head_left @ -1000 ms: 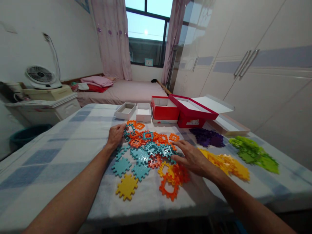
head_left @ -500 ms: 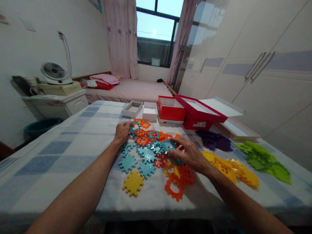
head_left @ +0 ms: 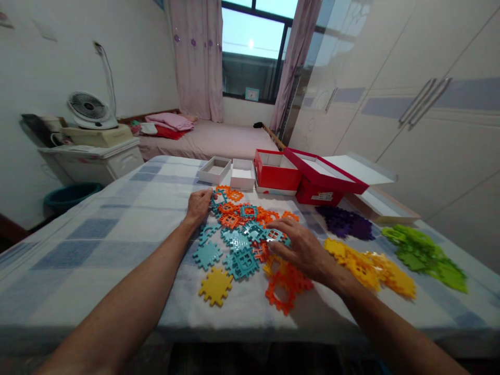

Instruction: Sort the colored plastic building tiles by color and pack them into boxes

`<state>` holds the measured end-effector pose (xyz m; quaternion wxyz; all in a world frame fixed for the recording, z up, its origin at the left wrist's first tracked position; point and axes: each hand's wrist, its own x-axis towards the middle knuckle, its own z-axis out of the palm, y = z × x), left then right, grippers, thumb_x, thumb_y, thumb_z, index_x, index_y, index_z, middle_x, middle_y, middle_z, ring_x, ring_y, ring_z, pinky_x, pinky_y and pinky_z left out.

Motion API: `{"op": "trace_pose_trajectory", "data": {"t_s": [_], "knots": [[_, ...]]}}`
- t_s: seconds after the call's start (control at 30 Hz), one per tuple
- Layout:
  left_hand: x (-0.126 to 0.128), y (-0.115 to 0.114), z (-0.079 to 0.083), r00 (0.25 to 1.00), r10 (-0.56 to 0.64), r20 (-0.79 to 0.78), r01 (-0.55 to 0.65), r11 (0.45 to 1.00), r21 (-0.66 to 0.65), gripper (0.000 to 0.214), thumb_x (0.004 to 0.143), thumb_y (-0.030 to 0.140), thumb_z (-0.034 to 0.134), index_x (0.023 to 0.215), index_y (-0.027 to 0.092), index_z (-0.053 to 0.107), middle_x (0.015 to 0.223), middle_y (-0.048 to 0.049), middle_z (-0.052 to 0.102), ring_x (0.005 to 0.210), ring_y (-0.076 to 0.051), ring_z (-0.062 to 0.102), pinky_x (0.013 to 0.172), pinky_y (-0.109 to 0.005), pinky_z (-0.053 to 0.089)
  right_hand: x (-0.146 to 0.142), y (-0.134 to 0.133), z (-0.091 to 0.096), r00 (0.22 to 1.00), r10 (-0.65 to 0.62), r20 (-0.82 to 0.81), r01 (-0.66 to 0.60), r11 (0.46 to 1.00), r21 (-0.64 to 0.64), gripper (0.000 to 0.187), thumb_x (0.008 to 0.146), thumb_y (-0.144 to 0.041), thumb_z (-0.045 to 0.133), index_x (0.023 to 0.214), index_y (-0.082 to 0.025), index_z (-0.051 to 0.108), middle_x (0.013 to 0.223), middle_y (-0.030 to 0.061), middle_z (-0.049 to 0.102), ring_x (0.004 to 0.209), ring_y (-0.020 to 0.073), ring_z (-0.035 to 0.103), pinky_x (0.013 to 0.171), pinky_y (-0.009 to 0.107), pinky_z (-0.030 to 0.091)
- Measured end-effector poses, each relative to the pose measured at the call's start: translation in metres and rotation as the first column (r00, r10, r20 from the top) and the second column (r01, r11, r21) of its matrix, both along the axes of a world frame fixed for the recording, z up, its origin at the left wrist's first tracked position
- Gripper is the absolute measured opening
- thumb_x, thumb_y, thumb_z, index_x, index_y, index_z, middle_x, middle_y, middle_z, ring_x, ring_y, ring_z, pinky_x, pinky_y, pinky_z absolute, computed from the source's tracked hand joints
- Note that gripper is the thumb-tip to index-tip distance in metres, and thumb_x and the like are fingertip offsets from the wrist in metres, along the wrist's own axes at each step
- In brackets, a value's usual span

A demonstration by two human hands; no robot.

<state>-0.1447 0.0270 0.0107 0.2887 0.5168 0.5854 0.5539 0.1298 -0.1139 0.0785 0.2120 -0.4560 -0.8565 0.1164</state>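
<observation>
A mixed heap of teal and orange interlocking plastic tiles [head_left: 242,229] lies in the middle of the checked tablecloth [head_left: 117,224]. My left hand [head_left: 198,204] rests at the heap's far left edge, fingers curled over a teal tile [head_left: 216,198]. My right hand [head_left: 299,246] lies palm down on the heap's right side, fingers spread over teal and orange tiles. A yellow tile [head_left: 215,286] lies alone at the near edge, and an orange ring-like tile [head_left: 282,297] sits under my right wrist.
Sorted piles lie to the right: purple [head_left: 346,224], yellow [head_left: 371,268], green [head_left: 425,255]. Two red boxes [head_left: 308,179] and two small white trays [head_left: 228,172] stand at the table's far side. A fan [head_left: 86,108], a bed and a wardrobe surround the table.
My right hand has slid left and forward over the heap, pushing teal tiles together. My left hand stays at the heap's far left edge. The camera view has shifted slightly.
</observation>
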Motion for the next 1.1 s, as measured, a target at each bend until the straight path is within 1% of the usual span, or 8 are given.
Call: {"op": "trace_pose_trajectory", "data": {"t_s": [0.13, 0.2, 0.37, 0.7, 0.8, 0.9, 1.0, 1.1], "knots": [[-0.001, 0.000, 0.000, 1.000, 0.006, -0.023, -0.006, 1.000, -0.001, 0.044, 0.071, 0.053, 0.048, 0.066, 0.013, 0.068, 0.052, -0.0004, 0.058, 0.049, -0.013, 0.050, 0.049, -0.024, 0.040, -0.043, -0.037, 0.001, 0.940, 0.340, 0.020, -0.340, 0.940, -0.004, 0.040, 0.084, -0.036, 0.060, 0.121, -0.021, 0.053, 0.120, 0.0041, 0.058, 0.110, 0.0166, 0.049, 0.096, 0.031, 0.037], [-0.001, 0.000, 0.000, 1.000, 0.007, -0.031, -0.007, 1.000, 0.000, 0.045, 0.071, 0.053, 0.048, 0.067, 0.013, 0.068, 0.054, -0.0013, 0.059, 0.051, -0.013, 0.051, 0.050, -0.024, 0.041, -0.063, -0.047, -0.007, 0.912, 0.395, 0.109, -0.400, 0.916, 0.024, 0.046, 0.081, -0.040, 0.062, 0.122, -0.021, 0.050, 0.121, 0.0044, 0.058, 0.112, 0.0199, 0.047, 0.095, 0.036, 0.036], [-0.001, -0.001, 0.000, 0.999, -0.010, -0.038, 0.010, 1.000, -0.003, 0.044, 0.072, 0.052, 0.048, 0.068, 0.013, 0.069, 0.052, -0.0012, 0.059, 0.049, -0.013, 0.050, 0.047, -0.024, 0.040, -0.086, -0.047, -0.025, 0.895, 0.334, 0.296, -0.378, 0.920, 0.106, 0.027, 0.086, -0.039, 0.055, 0.102, -0.018, 0.053, 0.100, 0.0060, 0.062, 0.095, 0.0207, 0.051, 0.082, 0.037, 0.038], [-0.005, 0.001, -0.002, 0.996, 0.005, -0.087, -0.010, 0.998, -0.058, 0.045, 0.072, 0.053, 0.051, 0.074, 0.014, 0.072, 0.057, -0.0019, 0.062, 0.050, -0.014, 0.051, 0.046, -0.023, 0.039, -0.089, -0.042, -0.023, 0.889, 0.291, 0.354, -0.407, 0.857, 0.317, 0.013, 0.092, -0.026, 0.043, 0.090, -0.016, 0.051, 0.085, 0.0035, 0.062, 0.075, 0.0167, 0.052, 0.068, 0.032, 0.034], [-0.003, -0.002, 0.000, 0.997, -0.008, -0.076, 0.003, 0.998, -0.067, 0.044, 0.071, 0.053, 0.051, 0.075, 0.014, 0.071, 0.057, -0.0017, 0.061, 0.049, -0.014, 0.050, 0.047, -0.024, 0.040, -0.089, -0.034, -0.027, 0.925, 0.237, 0.298, -0.348, 0.844, 0.408, 0.014, 0.094, -0.020, 0.040, 0.091, -0.016, 0.053, 0.082, 0.0027, 0.063, 0.074, 0.0165, 0.054, 0.066, 0.032, 0.034], [-0.002, -0.003, 0.002, 0.998, -0.007, -0.059, 0.002, 0.996, -0.089, 0.043, 0.071, 0.053, 0.051, 0.073, 0.014, 0.070, 0.053, -0.0007, 0.058, 0.048, -0.013, 0.049, 0.046, -0.024, 0.039, -0.085, -0.024, -0.032, 0.979, 0.154, 0.132, -0.196, 0.883, 0.427, 0.013, 0.093, -0.021, 0.044, 0.094, -0.018, 0.057, 0.080, 0.0008, 0.065, 0.076, 0.0154, 0.057, 0.069, 0.030, 0.037], [-0.002, -0.002, 0.001, 0.997, -0.008, -0.072, 0.001, 0.996, -0.094, 0.042, 0.071, 0.053, 0.051, 0.070, 0.015, 0.069, 0.053, -0.0014, 0.058, 0.048, -0.014, 0.049, 0.046, -0.024, 0.038, -0.076, -0.018, -0.031, 0.984, 0.040, -0.175, 0.016, 0.951, 0.309, 0.016, 0.093, -0.023, 0.046, 0.096, -0.020, 0.061, 0.088, 0.0006, 0.069, 0.082, 0.0129, 0.062, 0.075, 0.027, 0.043], [-0.003, -0.002, 0.001, 0.997, -0.021, -0.077, 0.014, 0.997, -0.080, 0.041, 0.071, 0.053, 0.050, 0.069, 0.015, 0.069, 0.054, -0.0017, 0.060, 0.048, -0.014, 0.049, 0.047, -0.024, 0.038, -0.051, -0.016, -0.021, 0.888, -0.107, -0.447, 0.180, 0.976, 0.124, 0.020, 0.092, -0.024, 0.046, 0.097, -0.020, 0.065, 0.095, 0.0008, 0.070, 0.084, 0.0112, 0.064, 0.075, 0.022, 0.047]]}}
